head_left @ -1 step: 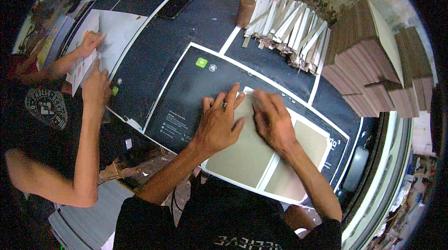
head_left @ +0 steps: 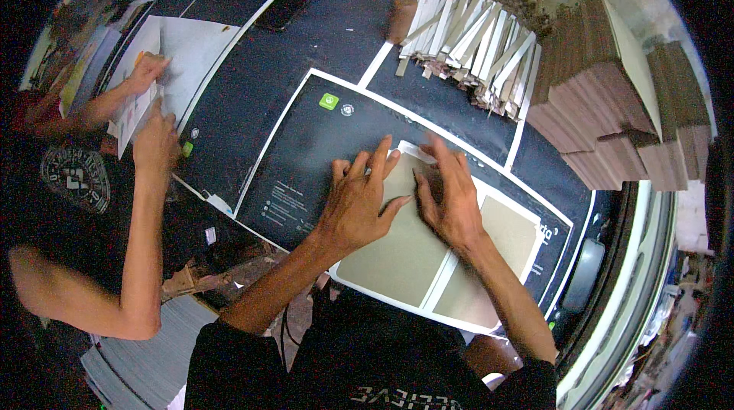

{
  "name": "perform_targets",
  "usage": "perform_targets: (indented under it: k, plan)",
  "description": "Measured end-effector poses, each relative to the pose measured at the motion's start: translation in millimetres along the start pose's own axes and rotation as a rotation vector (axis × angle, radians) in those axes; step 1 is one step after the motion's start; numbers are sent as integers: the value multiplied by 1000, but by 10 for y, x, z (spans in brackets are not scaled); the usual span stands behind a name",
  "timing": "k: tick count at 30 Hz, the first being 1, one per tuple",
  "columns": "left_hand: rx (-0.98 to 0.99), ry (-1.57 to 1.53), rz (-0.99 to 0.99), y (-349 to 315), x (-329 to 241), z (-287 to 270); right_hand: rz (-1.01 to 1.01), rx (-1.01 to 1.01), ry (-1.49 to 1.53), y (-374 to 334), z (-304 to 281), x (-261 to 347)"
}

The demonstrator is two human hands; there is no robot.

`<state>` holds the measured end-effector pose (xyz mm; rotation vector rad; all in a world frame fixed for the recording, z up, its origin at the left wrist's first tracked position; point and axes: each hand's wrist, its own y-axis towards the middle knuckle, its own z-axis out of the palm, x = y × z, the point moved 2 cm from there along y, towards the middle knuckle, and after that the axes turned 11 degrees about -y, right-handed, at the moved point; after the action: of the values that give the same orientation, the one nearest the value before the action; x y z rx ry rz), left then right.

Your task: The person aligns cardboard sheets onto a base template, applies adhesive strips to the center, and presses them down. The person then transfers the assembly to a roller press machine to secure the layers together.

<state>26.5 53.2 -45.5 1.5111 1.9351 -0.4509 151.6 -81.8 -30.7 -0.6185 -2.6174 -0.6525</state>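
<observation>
Before me lies a cover of two grey-beige cardboard panels (head_left: 397,253) with folded white edges and a white strip between them. It rests on a dark printed sheet (head_left: 294,154) with a white border. My left hand (head_left: 355,200) is flat with fingers spread, over the cover's left edge and the dark sheet. At the cover's far edge, my right hand (head_left: 453,203) has its thumb and fingers apart, its fingertips a little blurred. I see nothing held in either hand.
A pile of narrow board strips (head_left: 474,47) lies at the back beside a brown cylinder (head_left: 401,18). Stacked brown boards (head_left: 604,104) stand at the right. On the left, a co-worker's hands (head_left: 157,135) work on a white sheet (head_left: 195,47). A dark phone-like slab (head_left: 290,3) lies at the back.
My right hand's fingers have spread and its fingertips have shifted slightly outward from the cover's far edge. My left hand stays nearly in place.
</observation>
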Motion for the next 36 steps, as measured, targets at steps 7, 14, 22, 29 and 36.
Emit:
perform_targets:
  k: [7,14,22,29,36]
  plan:
    - [56,72,6,35,-34,21,64,110,-16,-1,143,42]
    - [-175,-93,-27,-108,-109,-4,-71,140,-136,-9,169,46]
    - [-17,85,-15,-48,-88,32,-124,89,-148,-75,228,6]
    - [19,85,-94,-57,-76,10,-26,107,-98,-199,245,60]
    - [136,281,-57,45,-214,-11,55,132,-136,-444,256,137]
